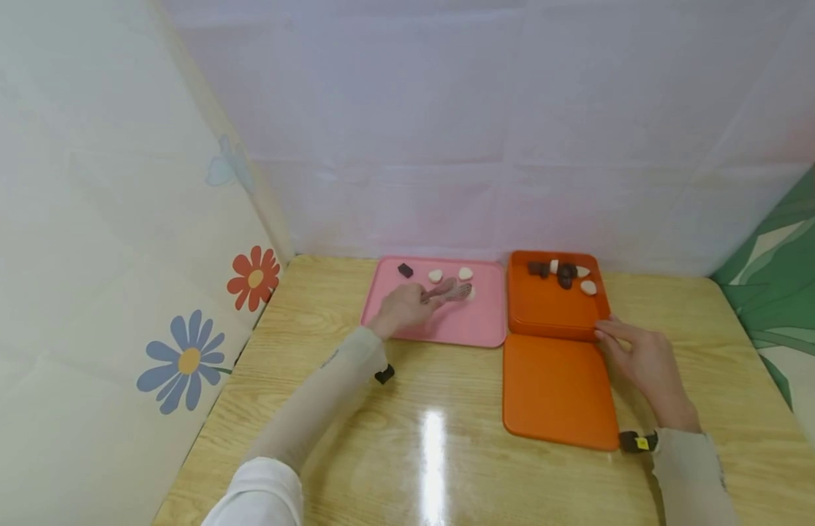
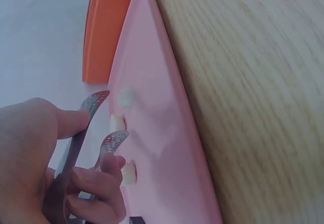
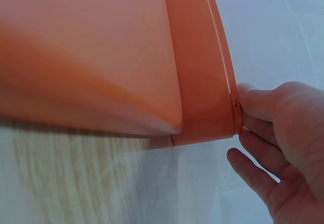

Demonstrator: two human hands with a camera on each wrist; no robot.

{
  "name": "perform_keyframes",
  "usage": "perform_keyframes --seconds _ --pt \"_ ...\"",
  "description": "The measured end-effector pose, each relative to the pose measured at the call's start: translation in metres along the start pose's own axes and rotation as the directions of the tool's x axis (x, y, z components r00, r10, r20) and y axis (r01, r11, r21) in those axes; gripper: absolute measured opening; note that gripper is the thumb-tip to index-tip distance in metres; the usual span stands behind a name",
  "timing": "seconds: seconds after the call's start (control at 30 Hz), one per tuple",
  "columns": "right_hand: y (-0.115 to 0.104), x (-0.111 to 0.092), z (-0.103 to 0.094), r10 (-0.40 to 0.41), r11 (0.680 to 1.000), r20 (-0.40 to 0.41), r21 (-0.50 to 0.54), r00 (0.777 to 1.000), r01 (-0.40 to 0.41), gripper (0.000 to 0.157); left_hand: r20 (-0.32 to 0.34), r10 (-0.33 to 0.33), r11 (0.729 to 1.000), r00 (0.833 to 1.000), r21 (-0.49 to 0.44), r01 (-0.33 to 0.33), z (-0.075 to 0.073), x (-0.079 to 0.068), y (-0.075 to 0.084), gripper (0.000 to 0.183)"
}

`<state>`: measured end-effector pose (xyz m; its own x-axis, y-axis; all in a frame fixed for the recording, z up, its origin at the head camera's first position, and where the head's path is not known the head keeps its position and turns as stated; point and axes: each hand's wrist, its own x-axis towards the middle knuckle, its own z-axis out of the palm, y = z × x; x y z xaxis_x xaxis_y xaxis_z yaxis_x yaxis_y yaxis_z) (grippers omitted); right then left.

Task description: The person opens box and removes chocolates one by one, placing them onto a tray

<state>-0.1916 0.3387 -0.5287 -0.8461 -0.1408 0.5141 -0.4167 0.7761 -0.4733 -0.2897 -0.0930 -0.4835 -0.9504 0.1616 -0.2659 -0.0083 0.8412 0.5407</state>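
My left hand (image 1: 405,308) reaches over the pink tray (image 1: 456,332) and holds metal tongs (image 2: 76,150) with perforated tips. In the left wrist view the tong arms stand apart, with nothing gripped between their tips. On the tray lie three small white pieces, one white piece (image 1: 472,293) right by the tongs, and a dark piece (image 1: 405,270) near the far left corner. My right hand (image 1: 647,361) pinches the rim of the orange box (image 3: 205,82) at its near right corner. Inside the box, several brown pieces (image 1: 565,277) and white pieces (image 1: 588,288) sit toward the back.
An orange lid (image 1: 558,391) lies flat on the wooden table (image 1: 446,431), just in front of the box. The tray stands close along the box's left side. Behind both hangs a pale cloth (image 1: 407,146); a flower-printed sheet (image 1: 118,256) borders the left.
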Motion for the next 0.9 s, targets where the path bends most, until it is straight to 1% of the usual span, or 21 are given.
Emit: perform_keyframes --seconds 0.07,0.13,0.2,0.27,0.3,0.33,0.37,0.43,0.47,0.5,0.53,0.57,0.7,0.8,0.9 --pt "0.001 0.0 0.0 0.013 1.0 0.006 -0.001 1.0 -0.013 0.026 -0.013 0.012 1.0 1.0 0.028 -0.012 -0.002 0.0 0.002 0.046" --pt "0.001 -0.001 -0.001 0.02 1.0 0.01 -0.002 1.0 -0.02 0.026 -0.02 0.028 0.998 0.999 0.051 -0.026 -0.004 0.001 0.004 0.046" --pt "0.001 -0.001 -0.001 0.018 1.0 0.012 0.0 1.0 -0.018 0.026 -0.015 0.047 0.998 0.999 0.044 -0.047 -0.006 0.002 0.007 0.048" --pt "0.001 -0.001 -0.001 0.009 1.0 0.009 0.003 1.0 -0.009 0.026 -0.007 0.091 0.995 0.996 0.035 -0.091 -0.007 0.003 0.008 0.048" --pt "0.001 -0.001 -0.001 0.006 1.0 0.007 0.004 1.0 -0.006 0.026 0.005 0.131 0.991 0.991 0.024 -0.131 -0.007 0.004 0.009 0.046" --pt "0.001 -0.001 -0.001 0.001 1.0 0.005 0.005 1.0 -0.001 0.026 0.024 0.185 0.982 0.982 0.025 -0.186 -0.007 0.005 0.01 0.042" --pt "0.001 -0.001 -0.001 -0.005 1.0 0.001 0.004 1.0 0.005 0.026 0.039 0.242 0.97 0.97 0.024 -0.243 -0.008 0.005 0.011 0.038" --pt "0.001 -0.001 -0.001 -0.015 1.0 -0.004 0.001 1.0 0.015 0.027 0.07 0.347 0.936 0.935 0.044 -0.35 -0.008 0.007 0.013 0.037" --pt "0.001 -0.001 -0.001 -0.018 1.0 -0.006 0.0 1.0 0.018 0.027 0.08 0.385 0.92 0.919 0.044 -0.389 -0.009 0.007 0.014 0.04" --pt "0.001 -0.001 -0.001 -0.019 1.0 -0.005 0.001 1.0 0.019 0.027 0.093 0.406 0.91 0.909 0.045 -0.411 -0.009 0.008 0.015 0.043" --pt "0.001 0.0 -0.001 -0.019 1.0 -0.004 0.003 1.0 0.019 0.027 0.094 0.41 0.907 0.907 0.066 -0.417 -0.009 0.007 0.017 0.045" --pt "0.002 0.0 0.0 -0.018 1.0 -0.003 0.005 1.0 0.018 0.027 0.09 0.402 0.909 0.911 0.084 -0.409 -0.009 0.008 0.019 0.046" --pt "0.002 0.001 0.0 -0.005 1.0 0.008 0.019 1.0 0.005 0.027 0.055 0.318 0.944 0.946 0.078 -0.322 -0.009 0.008 0.027 0.059" --pt "0.002 0.001 0.0 0.006 1.0 0.01 0.014 1.0 -0.006 0.027 0.018 0.276 0.96 0.961 0.044 -0.277 -0.008 0.008 0.035 0.061" --pt "0.001 0.001 -0.001 0.016 1.0 0.013 0.005 1.0 -0.016 0.027 -0.01 0.239 0.971 0.971 0.03 -0.238 -0.006 0.009 0.041 0.052"
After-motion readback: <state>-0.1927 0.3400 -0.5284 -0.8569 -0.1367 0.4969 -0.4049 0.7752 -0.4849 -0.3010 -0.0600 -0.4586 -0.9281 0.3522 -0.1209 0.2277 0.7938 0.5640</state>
